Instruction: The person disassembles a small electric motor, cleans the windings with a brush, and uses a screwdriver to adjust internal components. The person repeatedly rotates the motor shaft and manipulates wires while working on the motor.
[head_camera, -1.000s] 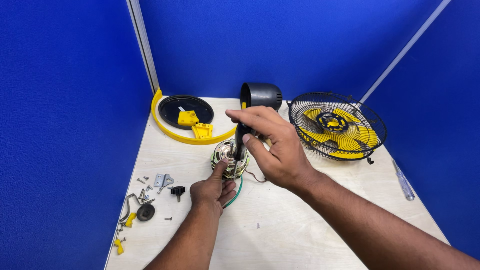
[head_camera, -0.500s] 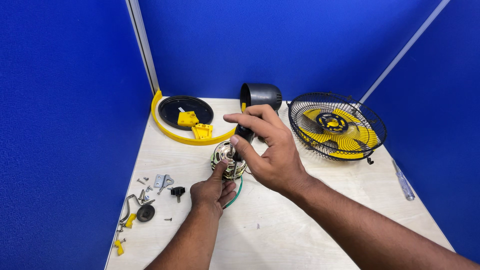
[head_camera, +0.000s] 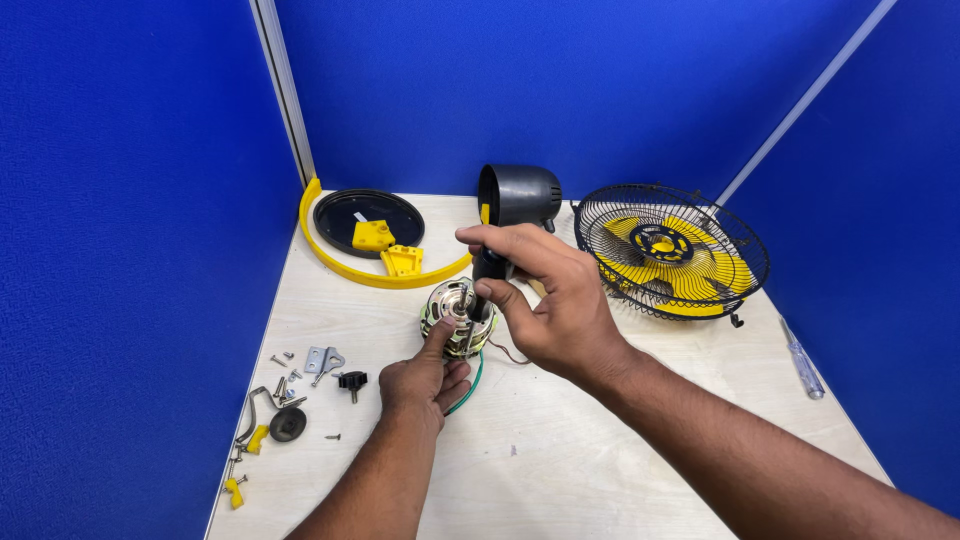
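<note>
**Two hands on a fan motor**

The motor (head_camera: 455, 318), a round body with copper windings and a metal shaft on top, sits on the pale table (head_camera: 620, 440) near its middle. The left hand (head_camera: 425, 378) comes in from below and cups it from the near side, thumb up against its top face, fingers curled under the edge. A green wire (head_camera: 466, 385) loops out beneath those fingers, and a thin brown wire (head_camera: 505, 352) trails off to the right.

The right hand (head_camera: 545, 300) hovers just above and to the right of the motor, closed around a dark handle (head_camera: 488, 268) that points down towards the shaft (whether its tip touches the shaft I cannot tell, since the fingers hide it). Thumb and forefinger pinch the handle.

Behind the hands a dark motor housing (head_camera: 520, 195) lies on its side, open end to the left. To its right leans the black wire cage (head_camera: 670, 250) with yellow blades inside. To its left a round black base (head_camera: 368, 220) with a yellow rim carries two yellow brackets (head_camera: 385, 248).

Along the left edge lie loose screws (head_camera: 283, 375), a small metal plate (head_camera: 322, 358), a black knob (head_camera: 351, 381), a black disc (head_camera: 288, 423) and yellow clips (head_camera: 245, 462). A screwdriver (head_camera: 802, 362) with a clear handle rests by the right wall.
</note>
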